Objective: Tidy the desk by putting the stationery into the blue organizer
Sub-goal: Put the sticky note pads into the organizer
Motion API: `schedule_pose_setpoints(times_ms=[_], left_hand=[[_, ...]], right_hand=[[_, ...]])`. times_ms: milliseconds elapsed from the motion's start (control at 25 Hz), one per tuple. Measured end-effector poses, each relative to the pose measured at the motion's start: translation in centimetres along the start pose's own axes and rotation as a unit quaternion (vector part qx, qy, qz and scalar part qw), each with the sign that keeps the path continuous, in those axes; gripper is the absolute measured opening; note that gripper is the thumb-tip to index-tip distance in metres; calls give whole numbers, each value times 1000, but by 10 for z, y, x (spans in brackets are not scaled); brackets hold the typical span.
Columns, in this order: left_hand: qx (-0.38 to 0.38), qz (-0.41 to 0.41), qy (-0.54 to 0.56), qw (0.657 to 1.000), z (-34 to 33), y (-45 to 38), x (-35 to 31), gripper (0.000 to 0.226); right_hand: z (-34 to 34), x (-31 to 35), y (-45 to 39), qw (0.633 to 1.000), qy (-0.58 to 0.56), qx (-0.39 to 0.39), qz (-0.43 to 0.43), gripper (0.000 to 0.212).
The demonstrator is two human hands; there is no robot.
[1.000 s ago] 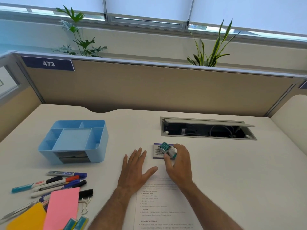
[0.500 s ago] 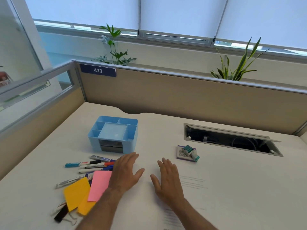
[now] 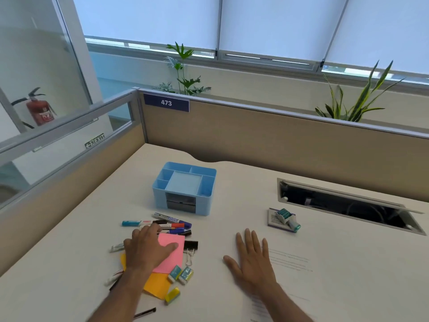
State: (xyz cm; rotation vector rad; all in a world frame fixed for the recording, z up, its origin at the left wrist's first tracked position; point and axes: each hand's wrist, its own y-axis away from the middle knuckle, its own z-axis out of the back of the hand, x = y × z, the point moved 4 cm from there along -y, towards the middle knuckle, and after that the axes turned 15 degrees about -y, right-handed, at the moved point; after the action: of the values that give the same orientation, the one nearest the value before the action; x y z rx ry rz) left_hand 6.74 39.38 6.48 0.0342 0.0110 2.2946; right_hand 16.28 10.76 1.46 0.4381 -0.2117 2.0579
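Note:
The blue organizer (image 3: 184, 188) stands on the white desk with its compartments holding nothing I can see. In front of it lie several markers (image 3: 162, 225), a pink paper pad (image 3: 170, 254), orange notes (image 3: 157, 285), a black binder clip (image 3: 190, 246), two teal erasers (image 3: 180, 273) and a yellow eraser (image 3: 172, 295). My left hand (image 3: 146, 248) rests flat on the pink pad and the markers, fingers spread. My right hand (image 3: 251, 261) lies flat and open on the desk to the right. A teal stamp (image 3: 287, 217) sits on a small pad further right.
A printed sheet (image 3: 287, 263) lies under and beside my right hand. An open cable hatch (image 3: 343, 204) is set in the desk at right. Beige partition walls (image 3: 255, 138) close the desk at the back and left. A black pen (image 3: 145, 312) lies near the front edge.
My right hand let go of the teal stamp and drew back onto the desk. My left hand slid left onto the pink pad and markers. The view swung left.

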Motion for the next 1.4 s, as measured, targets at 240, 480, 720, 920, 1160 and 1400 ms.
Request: schedule_pose_setpoints(times_ms=[240,480,720,920,1160,1400], left_hand=[[-44,0,99,994,8,3,-3,44],[-57,-60,312,946,28,0,-14,20],[-62,-152,416,894,60,1,-32,15],[-53,-200,432,878,78,-2,-32,23],[60,-149,328,931,65,-18,2,44],[164,-274,-11,947,37,-7,17,55]], right_hand=[[0,2,-1,1000,2,16,-3,91],[14,16,-12,999,-36,16,-18,95],[52,91,-35,958,-239,-39,154,66],[73,133,-60,933,-290,-69,203,29],[115,131,-91,904,-332,-169,208,16],[161,118,-152,898,-318,-273,137,21]])
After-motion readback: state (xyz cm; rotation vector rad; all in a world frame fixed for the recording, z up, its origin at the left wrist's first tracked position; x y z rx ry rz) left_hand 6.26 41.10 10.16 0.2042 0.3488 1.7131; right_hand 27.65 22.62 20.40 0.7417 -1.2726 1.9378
